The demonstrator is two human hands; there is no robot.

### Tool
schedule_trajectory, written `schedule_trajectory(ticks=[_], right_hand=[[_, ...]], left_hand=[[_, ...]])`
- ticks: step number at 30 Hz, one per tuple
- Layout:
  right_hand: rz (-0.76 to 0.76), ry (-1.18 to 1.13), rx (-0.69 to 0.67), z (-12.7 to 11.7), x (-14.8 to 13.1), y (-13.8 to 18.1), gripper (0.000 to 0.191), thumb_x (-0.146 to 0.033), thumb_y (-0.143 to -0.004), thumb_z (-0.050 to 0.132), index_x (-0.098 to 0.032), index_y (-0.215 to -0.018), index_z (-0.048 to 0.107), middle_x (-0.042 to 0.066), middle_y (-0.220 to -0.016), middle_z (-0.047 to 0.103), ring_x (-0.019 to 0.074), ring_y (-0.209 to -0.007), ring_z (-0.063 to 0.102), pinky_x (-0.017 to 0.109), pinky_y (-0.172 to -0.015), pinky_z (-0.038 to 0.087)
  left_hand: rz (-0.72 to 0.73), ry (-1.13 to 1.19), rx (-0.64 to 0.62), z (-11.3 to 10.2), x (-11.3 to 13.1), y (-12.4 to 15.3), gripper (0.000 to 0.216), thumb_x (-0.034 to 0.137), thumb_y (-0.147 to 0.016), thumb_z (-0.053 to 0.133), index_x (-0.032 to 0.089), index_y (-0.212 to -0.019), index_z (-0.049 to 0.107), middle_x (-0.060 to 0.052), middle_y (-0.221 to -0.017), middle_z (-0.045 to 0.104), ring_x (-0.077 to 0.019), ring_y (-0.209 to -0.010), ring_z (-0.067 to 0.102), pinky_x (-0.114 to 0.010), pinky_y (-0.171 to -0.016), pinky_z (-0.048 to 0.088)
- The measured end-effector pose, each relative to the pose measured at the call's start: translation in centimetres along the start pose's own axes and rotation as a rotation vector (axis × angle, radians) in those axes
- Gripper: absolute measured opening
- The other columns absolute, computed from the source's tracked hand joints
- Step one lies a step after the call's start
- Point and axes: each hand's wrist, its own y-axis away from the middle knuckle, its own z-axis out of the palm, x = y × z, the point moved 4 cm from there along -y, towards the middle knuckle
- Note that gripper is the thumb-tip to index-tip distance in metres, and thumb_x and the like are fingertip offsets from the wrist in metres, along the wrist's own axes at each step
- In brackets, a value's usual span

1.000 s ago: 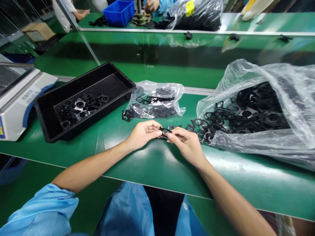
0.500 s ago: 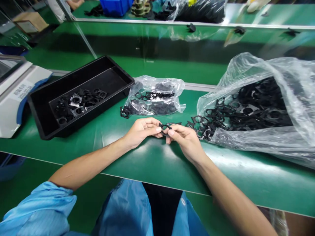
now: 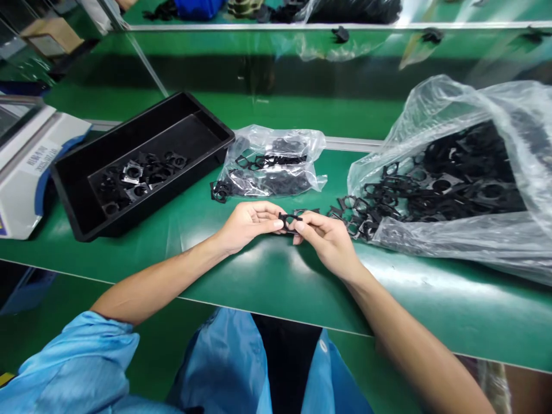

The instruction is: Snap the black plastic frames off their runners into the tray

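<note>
Between both hands, above the green table, is a small black plastic frame [image 3: 290, 223] with a round hole. My left hand [image 3: 255, 224] pinches its left end between thumb and fingers. The opposite end is pinched by my right hand [image 3: 324, 237]. Just beyond the right hand, loose black frames [image 3: 351, 210] spill from the mouth of a large clear plastic bag [image 3: 435, 238] full of similar parts. A smaller clear bag [image 3: 276, 184] with more black frames lies behind the hands. Further left, a black tray [image 3: 190, 106] contains a pile of like pieces.
A white and blue device [image 3: 34, 167] with a label stands at the far left, close to the tray. Behind the table, a raised shelf [image 3: 267, 27] carries a blue bin [image 3: 200, 8] and bagged black parts. The table's front edge runs close to my body.
The view has shifted slightly. Both hands still pinch the black frame, which now appears turned a little, its hole facing me more.
</note>
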Motion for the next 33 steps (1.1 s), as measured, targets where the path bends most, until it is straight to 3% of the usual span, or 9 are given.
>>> schedule_trajectory(ticks=[5, 10, 16, 19, 26, 30, 33], right_hand=[[-0.01, 0.028, 0.048, -0.09, -0.11, 0.11, 0.046, -0.061, -0.082, 0.071, -0.019, -0.067, 0.062, 0.0, -0.064, 0.06, 0.0137, -0.061, 0.057, 0.027, -0.063, 0.049], [-0.082, 0.203, 0.078, -0.49, -0.42, 0.46, 0.04, -0.053, -0.089, 0.067, -0.018, -0.068, 0.065, 0.001, -0.066, 0.058, 0.0138, -0.061, 0.056, 0.027, -0.059, 0.046], [-0.101, 0.331, 0.094, -0.74, -0.28, 0.4, 0.035, -0.046, -0.091, 0.066, -0.019, -0.069, 0.07, 0.004, -0.068, 0.063, 0.0166, -0.065, 0.058, 0.029, -0.059, 0.047], [-0.033, 0.232, 0.092, -0.8, 0.03, 0.19, 0.035, -0.049, -0.087, 0.071, -0.019, -0.07, 0.072, 0.003, -0.066, 0.065, 0.0154, -0.06, 0.059, 0.029, -0.059, 0.049], [0.14, -0.139, 0.024, -0.29, 0.16, 0.01, 0.036, -0.053, -0.074, 0.083, -0.018, -0.073, 0.075, 0.002, -0.064, 0.069, 0.0144, -0.057, 0.062, 0.03, -0.063, 0.056], [0.119, -0.137, 0.084, -0.45, 0.09, 0.04, 0.035, -0.05, -0.069, 0.086, -0.018, -0.068, 0.074, 0.001, -0.066, 0.068, 0.0129, -0.059, 0.062, 0.028, -0.065, 0.056], [0.131, -0.163, 0.145, -0.73, 0.35, 0.04, 0.036, -0.049, -0.063, 0.09, -0.018, -0.075, 0.076, 0.003, -0.077, 0.072, 0.0135, -0.064, 0.064, 0.029, -0.066, 0.057]], left_hand=[[-0.046, 0.024, -0.054, 0.11, 0.07, 0.1, 0.035, 0.032, -0.065, 0.091, 0.011, -0.088, 0.074, -0.006, -0.081, 0.077, -0.0167, -0.072, 0.074, -0.031, -0.077, 0.061], [-0.145, -0.007, -0.095, 0.14, -0.21, 0.03, 0.036, 0.034, -0.064, 0.091, 0.011, -0.088, 0.076, -0.007, -0.084, 0.077, -0.0169, -0.074, 0.073, -0.031, -0.078, 0.06], [-0.052, -0.24, -0.097, -0.12, -0.24, -0.01, 0.029, 0.035, -0.067, 0.088, 0.014, -0.086, 0.079, -0.005, -0.084, 0.075, -0.0169, -0.079, 0.069, -0.03, -0.079, 0.056], [-0.057, -0.227, -0.152, 0.02, -0.17, 0.01, 0.031, 0.036, -0.068, 0.088, 0.013, -0.087, 0.078, -0.005, -0.084, 0.073, -0.016, -0.078, 0.068, -0.03, -0.078, 0.055], [-0.16, 0.041, -0.264, 0.23, -0.22, -0.09, 0.042, 0.042, -0.066, 0.091, 0.012, -0.088, 0.072, -0.004, -0.079, 0.072, -0.0144, -0.074, 0.07, -0.03, -0.078, 0.057], [-0.119, 0.015, -0.151, 0.06, -0.31, -0.19, 0.039, 0.04, -0.067, 0.091, 0.013, -0.087, 0.072, -0.005, -0.083, 0.075, -0.0148, -0.076, 0.073, -0.028, -0.077, 0.059], [-0.097, -0.031, -0.073, 0.09, -0.37, -0.15, 0.039, 0.04, -0.065, 0.091, 0.012, -0.086, 0.072, -0.004, -0.079, 0.076, -0.0156, -0.073, 0.075, -0.027, -0.074, 0.06]])
